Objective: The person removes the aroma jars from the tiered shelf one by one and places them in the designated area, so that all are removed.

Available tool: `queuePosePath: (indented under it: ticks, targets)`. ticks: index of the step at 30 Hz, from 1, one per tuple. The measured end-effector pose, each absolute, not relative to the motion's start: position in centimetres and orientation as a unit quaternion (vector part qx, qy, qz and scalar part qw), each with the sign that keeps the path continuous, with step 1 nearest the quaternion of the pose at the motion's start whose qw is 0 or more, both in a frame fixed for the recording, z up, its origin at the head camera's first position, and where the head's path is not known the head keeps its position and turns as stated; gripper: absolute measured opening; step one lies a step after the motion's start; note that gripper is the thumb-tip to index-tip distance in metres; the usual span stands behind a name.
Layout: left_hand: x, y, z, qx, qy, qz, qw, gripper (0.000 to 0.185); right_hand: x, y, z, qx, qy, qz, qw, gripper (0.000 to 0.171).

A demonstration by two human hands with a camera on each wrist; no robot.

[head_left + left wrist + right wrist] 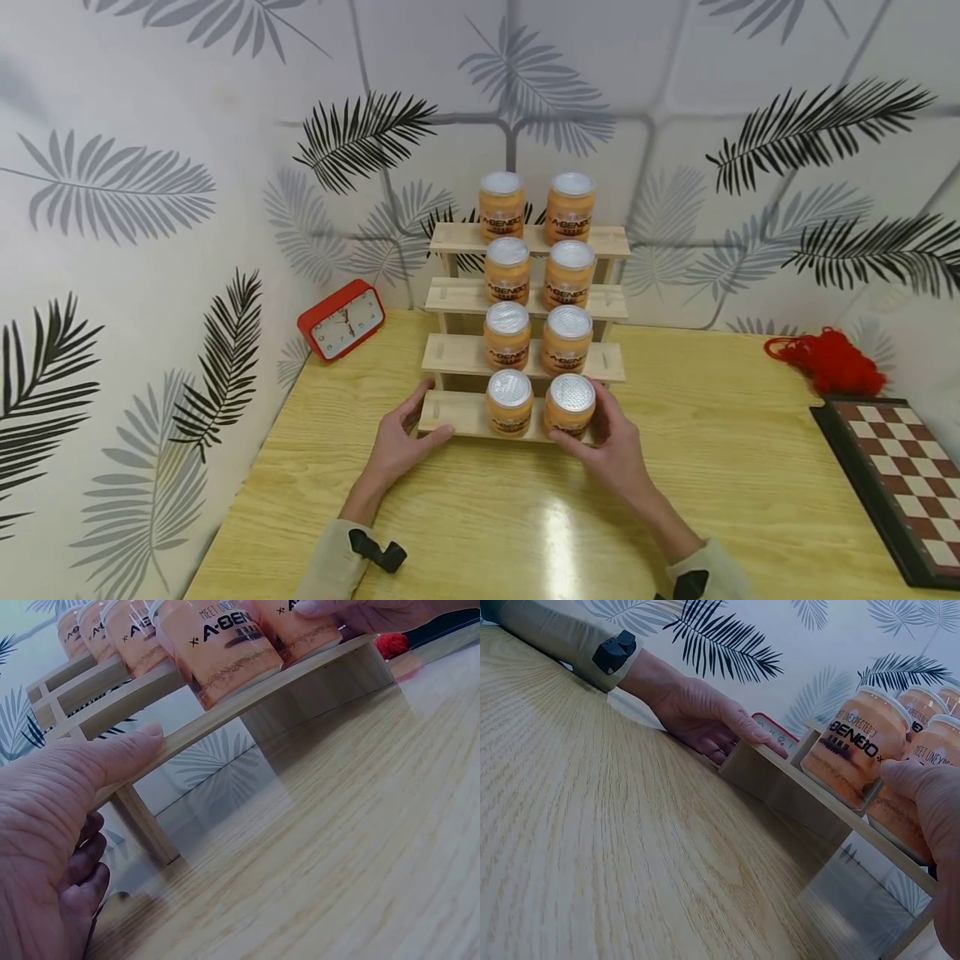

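Note:
A stepped wooden rack (pixel 457 410) stands against the wall, each tier bearing a pair of orange-labelled jars with silvery lids. My left hand (pixel 399 440) grips the left end of the lowest tier, its thumb on top and fingers curled below, as the left wrist view shows. On that same tier, my right hand (pixel 617 446) holds the right-hand jar (pixel 570 404) between thumb and fingers; the jar's far side is hidden. Beside it sits another jar (pixel 510 403), touched by neither hand. In the right wrist view the thumb (pixel 907 778) presses the held jar's label.
A red alarm clock (pixel 342 320) stands left of the rack, by the wall. Toward the right lie a bundle of red string (pixel 832 360) and a brown-and-white checkered board (pixel 900 467) with a black edge. The wooden tabletop (pixel 480 517) extends in front.

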State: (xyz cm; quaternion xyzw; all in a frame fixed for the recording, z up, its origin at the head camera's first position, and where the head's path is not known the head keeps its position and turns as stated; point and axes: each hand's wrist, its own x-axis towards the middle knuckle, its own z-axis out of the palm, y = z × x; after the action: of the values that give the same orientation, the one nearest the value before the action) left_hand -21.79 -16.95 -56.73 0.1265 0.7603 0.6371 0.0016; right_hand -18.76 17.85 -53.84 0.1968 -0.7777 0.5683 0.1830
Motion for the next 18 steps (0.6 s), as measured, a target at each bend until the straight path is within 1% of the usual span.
queuePosePath:
  ticks: [6,12,18]
  targets:
    - [-21.8,-17.2,-57.0,0.124,0.757,0.641,-0.006,0.085,-18.7,17.9,-54.0,0.198,-0.78,0.566,0.177,0.092]
    - [-21.7,-18.2,-57.2,0.132,0.755,0.642,-0.018,0.075,-18.7,17.8,-54.1,0.202,-0.777,0.569,0.177,0.091]
    - [-21.7,-18.4,-57.0,0.147,0.745,0.651,-0.008,0.073,-18.6,17.9,-53.9,0.193,-0.777,0.578,0.158,0.092]
